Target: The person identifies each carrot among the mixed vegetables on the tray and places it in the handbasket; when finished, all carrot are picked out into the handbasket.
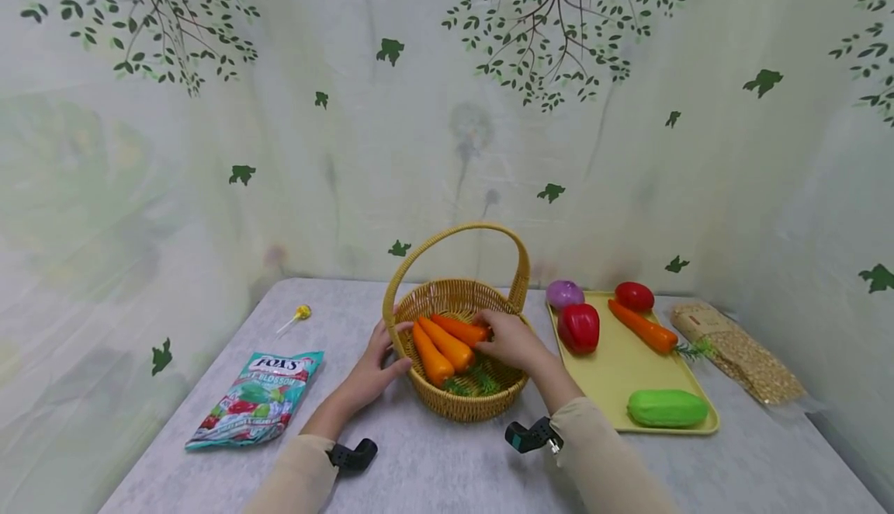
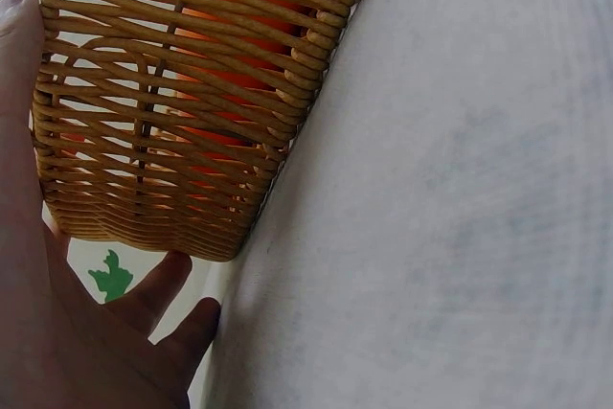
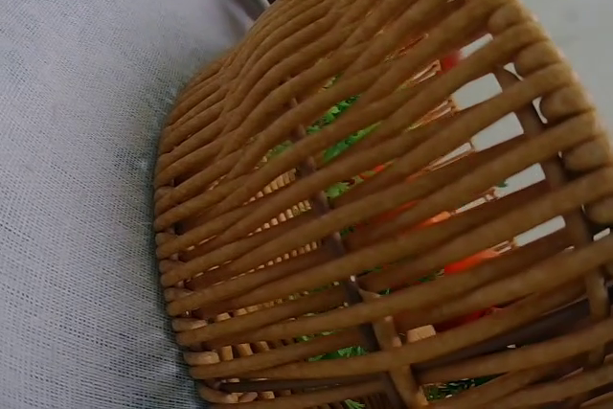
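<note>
A round wicker basket (image 1: 464, 405) with a tall arched handle (image 1: 457, 230) stands at the middle of the table. Inside it lie three orange carrots (image 1: 447, 345) with green tops (image 1: 482, 380). My right hand (image 1: 513, 341) reaches in over the right rim and pinches the rightmost carrot (image 1: 457, 329) at its thick end; the fingertips are partly hidden. Against the basket's left side rests my left hand (image 1: 373, 370), fingers spread. The left wrist view shows its thumb and fingers (image 2: 158, 289) along the wicker wall (image 2: 192, 122). Only the basket's weave (image 3: 383, 208) fills most of the right wrist view.
On the right, a yellow tray (image 1: 601, 382) bears a red bell pepper (image 1: 578, 328), a purple onion (image 1: 564, 294), a red tomato-like thing (image 1: 634, 296), another carrot (image 1: 642, 328) and a green vegetable (image 1: 667, 408). Beyond lies a grain bag (image 1: 740, 351). Leftward are a candy bag (image 1: 258, 401) and a lollipop (image 1: 302, 312).
</note>
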A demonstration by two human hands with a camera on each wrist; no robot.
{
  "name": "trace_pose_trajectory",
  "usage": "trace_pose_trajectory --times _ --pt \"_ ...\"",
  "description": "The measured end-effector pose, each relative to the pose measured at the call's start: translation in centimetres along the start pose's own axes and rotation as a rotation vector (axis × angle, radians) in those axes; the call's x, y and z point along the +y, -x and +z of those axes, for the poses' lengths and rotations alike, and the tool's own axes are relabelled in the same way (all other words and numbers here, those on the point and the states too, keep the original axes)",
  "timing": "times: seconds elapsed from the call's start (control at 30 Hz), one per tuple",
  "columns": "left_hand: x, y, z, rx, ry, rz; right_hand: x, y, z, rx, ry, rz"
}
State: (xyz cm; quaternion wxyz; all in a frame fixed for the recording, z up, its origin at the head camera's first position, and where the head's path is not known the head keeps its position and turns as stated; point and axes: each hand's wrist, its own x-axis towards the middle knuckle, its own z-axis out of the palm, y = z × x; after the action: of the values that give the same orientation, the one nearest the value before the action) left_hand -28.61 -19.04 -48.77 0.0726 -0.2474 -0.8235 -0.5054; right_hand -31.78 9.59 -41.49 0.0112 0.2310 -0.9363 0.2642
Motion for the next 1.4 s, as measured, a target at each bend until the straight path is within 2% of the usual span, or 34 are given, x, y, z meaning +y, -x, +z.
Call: trace_pose_trajectory --times 0.23,0.43,0.7,1.17,1.4 --pt "0.2 0.2 -0.1 -0.005 0.001 0.007 0.0 0.2 0.5 -0.006 0.054 0.012" --pt "0.1 0.2 -0.1 -0.008 0.013 0.014 0.1 0.3 0.5 -0.007 0.014 0.011" --pt "0.2 0.1 -0.1 -0.012 0.02 -0.018 0.1 0.6 0.5 0.061 0.027 0.011" --pt "-0.2 0.2 -0.2 -0.001 -0.002 0.014 -0.2 1.4 0.7 0.268 -0.031 0.012" --pt "-0.1 0.1 -0.1 -0.003 0.007 0.015 -0.1 2.0 0.6 0.302 -0.012 -0.024"
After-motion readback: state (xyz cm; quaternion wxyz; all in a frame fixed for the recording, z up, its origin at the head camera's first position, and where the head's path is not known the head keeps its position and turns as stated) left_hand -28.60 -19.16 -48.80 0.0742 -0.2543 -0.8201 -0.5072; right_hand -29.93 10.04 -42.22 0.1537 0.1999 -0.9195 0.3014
